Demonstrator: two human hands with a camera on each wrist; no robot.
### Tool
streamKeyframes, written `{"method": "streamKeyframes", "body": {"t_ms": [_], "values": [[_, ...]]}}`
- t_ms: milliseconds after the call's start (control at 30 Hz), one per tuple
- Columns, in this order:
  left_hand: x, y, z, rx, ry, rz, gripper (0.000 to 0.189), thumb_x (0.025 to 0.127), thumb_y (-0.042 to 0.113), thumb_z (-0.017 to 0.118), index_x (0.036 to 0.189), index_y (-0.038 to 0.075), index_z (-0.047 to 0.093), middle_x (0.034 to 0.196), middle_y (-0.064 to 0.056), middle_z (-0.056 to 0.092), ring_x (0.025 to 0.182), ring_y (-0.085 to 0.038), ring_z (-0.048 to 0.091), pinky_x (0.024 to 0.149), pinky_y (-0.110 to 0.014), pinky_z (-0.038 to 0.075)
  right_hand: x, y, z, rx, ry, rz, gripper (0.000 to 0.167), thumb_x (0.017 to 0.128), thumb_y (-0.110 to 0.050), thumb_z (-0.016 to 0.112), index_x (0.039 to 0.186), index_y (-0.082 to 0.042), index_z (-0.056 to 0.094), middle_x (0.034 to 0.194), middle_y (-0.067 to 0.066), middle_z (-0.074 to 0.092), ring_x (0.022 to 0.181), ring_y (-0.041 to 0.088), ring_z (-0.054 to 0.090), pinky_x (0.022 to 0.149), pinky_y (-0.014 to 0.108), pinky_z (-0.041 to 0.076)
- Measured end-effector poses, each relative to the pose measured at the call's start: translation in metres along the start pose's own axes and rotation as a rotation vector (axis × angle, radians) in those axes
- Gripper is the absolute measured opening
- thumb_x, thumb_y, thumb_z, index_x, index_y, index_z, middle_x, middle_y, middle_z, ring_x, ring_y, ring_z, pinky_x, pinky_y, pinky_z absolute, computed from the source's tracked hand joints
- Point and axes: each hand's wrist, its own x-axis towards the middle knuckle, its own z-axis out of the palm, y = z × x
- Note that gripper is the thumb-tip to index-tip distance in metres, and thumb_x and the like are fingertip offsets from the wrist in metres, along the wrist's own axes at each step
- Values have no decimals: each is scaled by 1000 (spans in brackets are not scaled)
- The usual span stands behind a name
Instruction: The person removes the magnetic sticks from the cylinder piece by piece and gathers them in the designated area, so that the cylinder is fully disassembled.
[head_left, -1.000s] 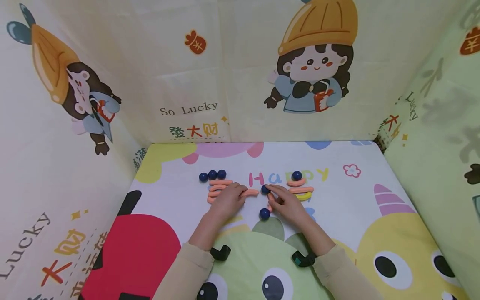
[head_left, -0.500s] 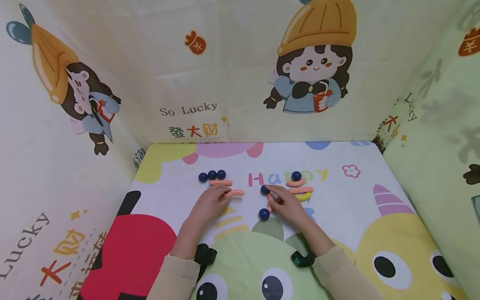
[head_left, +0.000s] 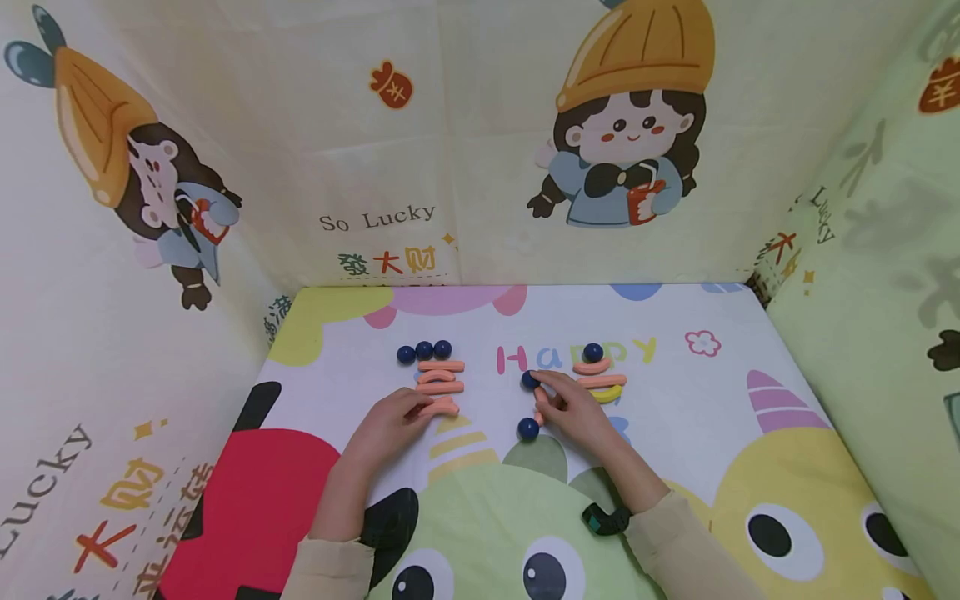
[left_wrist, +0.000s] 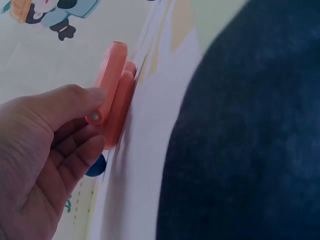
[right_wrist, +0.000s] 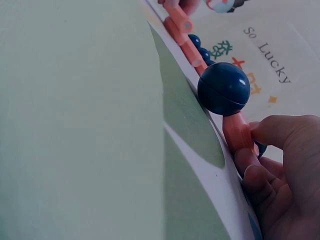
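My left hand [head_left: 388, 423] pinches a short salmon-coloured rod [left_wrist: 111, 72] between thumb and fingers, at the front end of a row of similar rods. In the left wrist view it overlaps another salmon rod [left_wrist: 122, 107] lying along the table. My right hand [head_left: 576, 410] holds a salmon rod [right_wrist: 236, 131] by its side. A dark blue ball [right_wrist: 224, 89] sits at this rod's near end, and another blue ball [head_left: 529, 380] is at its far end, by my fingertips.
Behind the left row of rods [head_left: 441, 366] stand several blue balls [head_left: 424, 350]. To the right lie a blue ball [head_left: 592, 352], salmon rods [head_left: 602, 381] and a curved yellow rod [head_left: 609, 394]. Printed cloth walls [head_left: 480, 242] enclose the table [head_left: 675, 392] at the back and sides.
My left hand has moved its rod leftwards and towards me, from beside the row to the row's front end, uncovering the rods behind. My right hand has stayed in place.
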Motion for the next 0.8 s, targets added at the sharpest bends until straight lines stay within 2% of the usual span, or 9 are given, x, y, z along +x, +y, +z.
{"method": "streamKeyframes", "body": {"t_ms": [367, 700, 800], "values": [[-3, -7, -3, -12, -15, 9, 29, 86, 44, 74, 115, 38, 71, 96, 18, 62, 91, -5, 59, 86, -36, 52, 1, -1, -1, 6, -22, 25, 48, 96, -25, 66, 142, -30, 53, 139, -5, 55, 72, 10, 53, 69, 25, 46], [-3, -9, -3, 23, -30, 15, 26, 89, 36, 73, 115, 30, 72, 93, 13, 60, 89, -7, 57, 85, -35, 52, 1, 0, -2, 25, -40, 40, 49, 96, -26, 66, 143, -31, 52, 143, -6, 53, 73, 11, 54, 68, 25, 47], [-1, -8, -3, 58, -26, 23, 27, 89, 35, 74, 114, 27, 72, 98, 9, 60, 92, -8, 55, 86, -34, 52, 1, 0, -2, 18, -36, 38, 49, 96, -27, 66, 143, -31, 52, 143, -6, 53, 72, 11, 53, 68, 25, 46]]}}
